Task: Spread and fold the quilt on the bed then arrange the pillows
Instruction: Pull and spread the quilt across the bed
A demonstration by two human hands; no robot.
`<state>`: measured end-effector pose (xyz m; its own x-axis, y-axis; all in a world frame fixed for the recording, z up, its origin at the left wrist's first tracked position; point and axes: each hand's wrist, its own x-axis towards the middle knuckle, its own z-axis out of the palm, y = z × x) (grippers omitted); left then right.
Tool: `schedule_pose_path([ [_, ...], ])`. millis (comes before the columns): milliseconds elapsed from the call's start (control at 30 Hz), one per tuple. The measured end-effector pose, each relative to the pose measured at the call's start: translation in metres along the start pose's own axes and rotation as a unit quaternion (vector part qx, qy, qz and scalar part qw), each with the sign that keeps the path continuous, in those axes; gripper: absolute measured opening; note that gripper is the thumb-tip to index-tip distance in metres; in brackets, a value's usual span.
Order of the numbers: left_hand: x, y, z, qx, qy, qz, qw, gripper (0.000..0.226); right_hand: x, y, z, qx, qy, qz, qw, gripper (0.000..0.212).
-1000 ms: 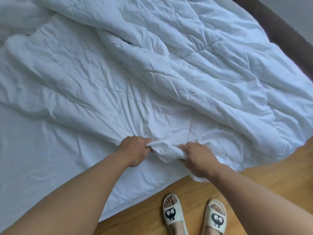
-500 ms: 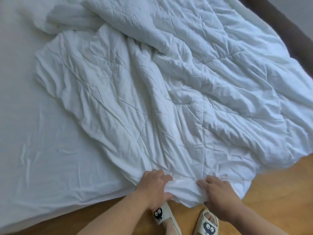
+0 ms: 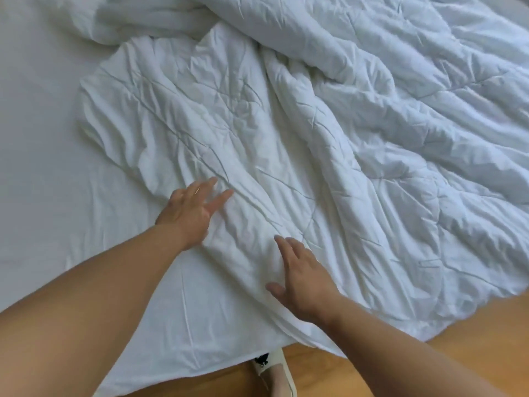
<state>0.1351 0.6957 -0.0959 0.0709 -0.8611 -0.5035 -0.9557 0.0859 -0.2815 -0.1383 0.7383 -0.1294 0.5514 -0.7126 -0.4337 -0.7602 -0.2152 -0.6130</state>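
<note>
A white, wrinkled quilt (image 3: 300, 133) lies crumpled over the bed, bunched in thick folds toward the top and right, with its near edge hanging over the bed's front corner. My left hand (image 3: 191, 209) is open, fingers spread, at the quilt's near left edge. My right hand (image 3: 303, 279) is open too, palm down on the quilt close to the bed's front edge. Neither hand grips any cloth. No pillows are in view.
The white bed sheet (image 3: 43, 167) shows bare on the left side of the bed. Wooden floor (image 3: 472, 353) lies below and to the right. One of my feet in a white slipper (image 3: 274, 371) stands by the bed edge.
Both hands have let go of the quilt corner they were pinching and now lie open on it. The quilt has been pulled toward the near edge and lies flatter on the left.
</note>
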Motion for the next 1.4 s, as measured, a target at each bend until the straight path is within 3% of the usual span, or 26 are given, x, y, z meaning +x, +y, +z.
schedule_pose_path([
  [133, 0.048, -0.019, -0.001, 0.024, 0.049, 0.053, 0.997, 0.095, 0.054, -0.037, 0.029, 0.005, 0.037, 0.078, 0.996, 0.102],
  [233, 0.08, -0.026, -0.003, 0.052, 0.055, 0.078, 0.994, 0.086, 0.077, -0.037, 0.046, -0.047, 0.053, 0.107, 0.992, 0.097],
  [300, 0.096, -0.029, 0.0, 0.096, 0.047, 0.081, 0.991, 0.079, 0.084, -0.03, 0.055, -0.071, 0.074, 0.11, 0.989, 0.088],
  [367, 0.107, -0.03, 0.01, 0.111, 0.032, 0.087, 0.989, 0.057, 0.089, -0.024, 0.062, -0.071, 0.095, 0.11, 0.987, 0.076],
  [533, 0.102, -0.033, 0.041, 0.013, 0.058, 0.11, 0.992, 0.03, 0.095, -0.024, 0.068, -0.081, 0.139, 0.09, 0.983, 0.027],
  [633, 0.085, -0.042, 0.049, 0.002, 0.052, 0.124, 0.991, 0.022, 0.09, -0.026, 0.066, -0.061, 0.116, 0.089, 0.987, 0.01],
  [767, 0.04, -0.047, 0.061, -0.024, 0.008, 0.119, 0.993, 0.035, 0.066, -0.033, 0.059, -0.003, 0.02, 0.081, 0.996, 0.021],
  [867, 0.0, -0.042, 0.068, -0.061, -0.007, 0.098, 0.993, 0.04, 0.038, -0.035, 0.059, 0.023, -0.029, 0.07, 0.997, 0.018],
  [967, -0.052, -0.024, 0.078, -0.111, -0.043, 0.091, 0.989, 0.044, -0.001, -0.03, 0.063, 0.015, -0.08, 0.064, 0.995, 0.013],
  [1167, -0.168, 0.041, 0.109, -0.209, -0.127, 0.091, 0.965, 0.04, -0.083, -0.019, 0.089, -0.08, -0.159, 0.089, 0.98, 0.032],
  [1267, -0.177, 0.039, 0.111, -0.217, -0.111, 0.116, 0.963, 0.035, -0.095, -0.025, 0.099, -0.119, -0.144, 0.076, 0.979, 0.044],
  [1400, -0.159, -0.01, 0.105, -0.177, -0.069, 0.169, 0.967, 0.066, -0.088, -0.05, 0.111, -0.08, -0.046, 0.063, 0.994, 0.045],
])
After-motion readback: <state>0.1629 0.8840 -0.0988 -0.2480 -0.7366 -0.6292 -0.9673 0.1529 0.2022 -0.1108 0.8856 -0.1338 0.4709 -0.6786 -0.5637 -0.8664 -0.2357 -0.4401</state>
